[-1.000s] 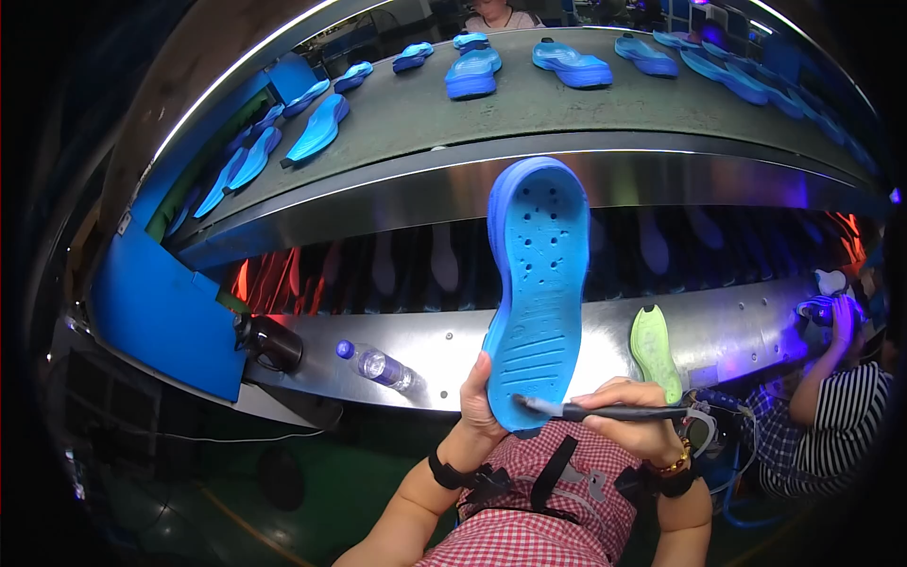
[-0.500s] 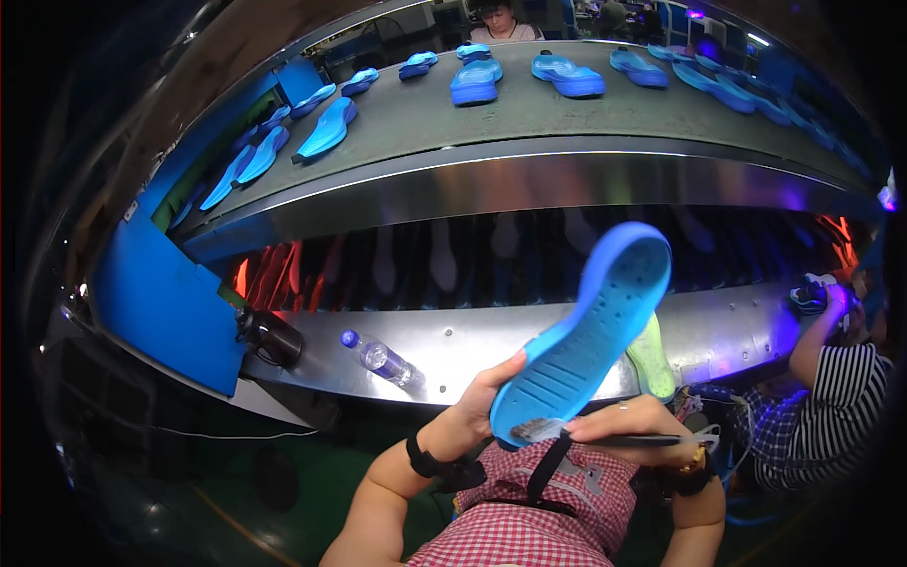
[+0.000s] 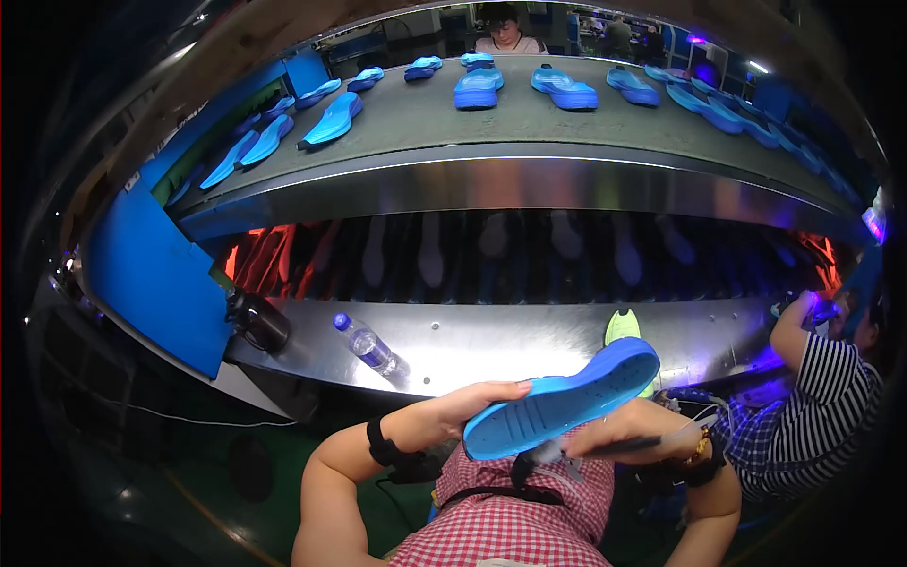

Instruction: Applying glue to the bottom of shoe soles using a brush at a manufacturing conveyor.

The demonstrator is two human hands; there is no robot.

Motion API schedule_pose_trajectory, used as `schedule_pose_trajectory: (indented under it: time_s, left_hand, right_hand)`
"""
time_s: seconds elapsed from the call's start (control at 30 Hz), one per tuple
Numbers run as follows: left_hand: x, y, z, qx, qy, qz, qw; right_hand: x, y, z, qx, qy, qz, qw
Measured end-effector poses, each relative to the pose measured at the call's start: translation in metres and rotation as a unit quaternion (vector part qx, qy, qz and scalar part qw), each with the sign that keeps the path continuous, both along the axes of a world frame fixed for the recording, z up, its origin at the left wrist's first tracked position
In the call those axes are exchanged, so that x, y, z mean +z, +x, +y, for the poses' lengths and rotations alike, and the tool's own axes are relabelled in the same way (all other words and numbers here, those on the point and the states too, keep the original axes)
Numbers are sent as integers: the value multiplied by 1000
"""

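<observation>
A blue shoe sole (image 3: pixel 557 406) is tilted in front of me, its grooved, dimpled inner face toward me. My left hand (image 3: pixel 465 402) grips it by the far-side edge near the heel, thumb on the rim. Just below the sole, my right hand (image 3: pixel 628 430) is closed on a brush (image 3: pixel 546 453) with pale bristles and a dark handle. The bristles are near the sole's lower edge; blur hides whether they touch. Partly behind the raised sole, a yellow-green sole (image 3: pixel 623 327) lies on the metal ledge.
A clear bottle with a blue cap (image 3: pixel 370 350) and a dark flask (image 3: pixel 257 321) stand on the metal ledge (image 3: pixel 482 350). Beyond, several blue soles (image 3: pixel 480 90) rest on a conveyor belt (image 3: pixel 416 118). A person in a striped top (image 3: pixel 836 406) works at right; another person (image 3: pixel 508 40) sits across.
The sole has come down and tipped flatter, its toe swinging right and lower. The brush has shifted from the heel's inner face to beneath the sole's near edge.
</observation>
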State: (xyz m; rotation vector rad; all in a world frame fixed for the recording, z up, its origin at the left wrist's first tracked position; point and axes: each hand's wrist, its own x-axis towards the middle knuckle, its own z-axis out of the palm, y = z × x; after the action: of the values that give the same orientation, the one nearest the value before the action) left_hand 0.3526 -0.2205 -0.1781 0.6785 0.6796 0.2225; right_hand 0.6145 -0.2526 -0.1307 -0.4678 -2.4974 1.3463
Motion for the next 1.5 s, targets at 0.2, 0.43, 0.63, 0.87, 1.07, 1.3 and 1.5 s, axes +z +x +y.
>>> schedule_pose_trajectory:
  time_s: [0.2,0.43,0.63,0.87,1.07,1.3,1.5]
  left_hand:
    - [-1,2,1,1,19,35,999]
    - [-9,2,4,24,29,15,999]
    - [-37,16,2,150,-53,-82,984]
    - [-64,36,11,227,-94,-200,948]
    - [-76,48,12,234,-133,-214,939]
    - [9,6,45,286,91,-223,928]
    - [128,-22,160,258,298,-362,845]
  right_hand:
    - [-3,5,15,-1,115,-87,990]
    - [-11,25,26,-70,43,-26,996]
    - [-32,23,18,-189,-171,88,963]
    - [-94,31,45,-435,-167,229,855]
    - [-128,31,61,-584,91,230,773]
    - [-82,47,0,-372,-242,508,738]
    - [-106,64,13,-426,-305,475,707]
